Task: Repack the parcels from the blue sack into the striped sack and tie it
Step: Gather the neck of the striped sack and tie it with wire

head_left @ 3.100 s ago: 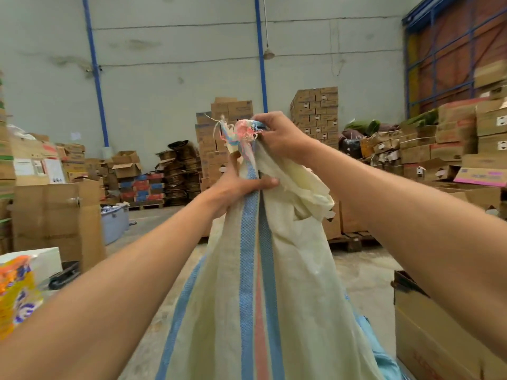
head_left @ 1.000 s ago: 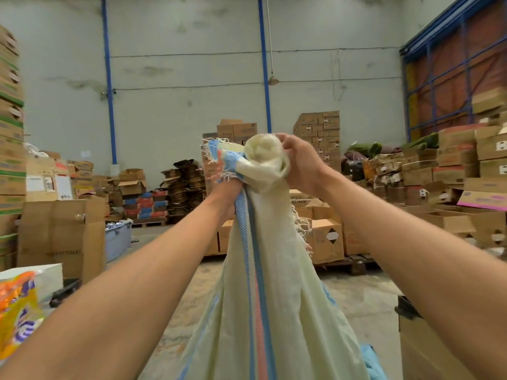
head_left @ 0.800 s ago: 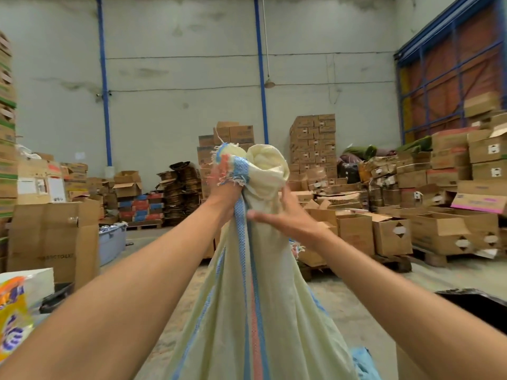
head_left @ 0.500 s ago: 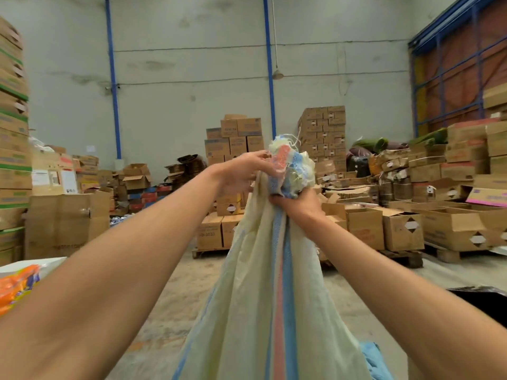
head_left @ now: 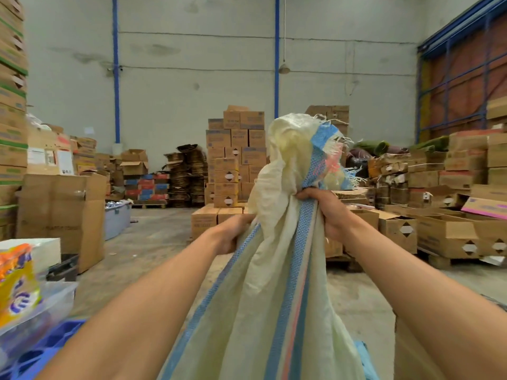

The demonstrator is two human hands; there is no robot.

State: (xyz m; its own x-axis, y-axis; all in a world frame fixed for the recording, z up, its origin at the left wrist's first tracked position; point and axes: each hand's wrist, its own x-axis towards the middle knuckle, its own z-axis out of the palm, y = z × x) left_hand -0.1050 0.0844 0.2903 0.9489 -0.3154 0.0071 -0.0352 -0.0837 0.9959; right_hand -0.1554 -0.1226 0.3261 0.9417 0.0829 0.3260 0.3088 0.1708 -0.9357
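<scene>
1. Near left corner: a blurred orange and yellow packet (head_left: 15, 283) in clear wrapping, above a blue plastic crate (head_left: 41, 352); behind them a white box (head_left: 41, 252).
2. Near centre, rising from the bottom edge: striped sack (head_left: 274, 311), cream woven cloth with blue and pink bands, held upright, gathered to a narrow neck.
3. Low right of the sack's base: a sliver of light blue cloth (head_left: 363, 357), possibly the blue sack; cannot tell for sure.
4. Left of the neck: left hand (head_left: 233, 231), fingers curled round a fold of the sack's cloth, partly hidden behind it.
5. Right of the neck and a little higher: right hand (head_left: 326, 212), fist closed tight round the bunched neck.
6. Above the right fist: the sack's loose mouth (head_left: 304, 149), crumpled and frayed, threads sticking out to the right; no knot visible.
7. Middle distance: bare concrete floor (head_left: 153, 237), open cardboard boxes (head_left: 444, 234) on a pallet to the right, a tall brown carton (head_left: 63, 215) to the left.
8. Far: stacked cartons (head_left: 236, 157) against a grey wall (head_left: 192, 86) with blue posts; blue racking (head_left: 463, 78) at far right.
</scene>
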